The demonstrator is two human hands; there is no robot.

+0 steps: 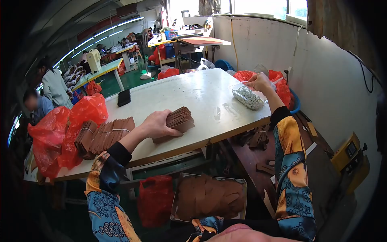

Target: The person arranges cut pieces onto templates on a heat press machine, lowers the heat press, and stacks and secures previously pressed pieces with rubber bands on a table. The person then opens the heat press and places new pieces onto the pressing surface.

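Observation:
My left hand (158,124) is wrapped round a stack of brown pieces (180,119) standing on the white table (169,94). At the table's right end, my right hand (259,82) is raised over a clear container (248,97) filled with thin, pale bands or strings. Its fingers are pinched together at the container's far edge; what they hold is too small to make out. Left of my left hand lie tied bundles of brown pieces (105,135), bound with pale bands, beside a red plastic bag (50,135).
A black phone-like object (124,97) lies on the table. Below the table are a box of brown pieces (209,197) and a red bag (156,200). Another red bag (283,90) is beyond the container. A yellow device (346,153) stands at right. Two people are at far left.

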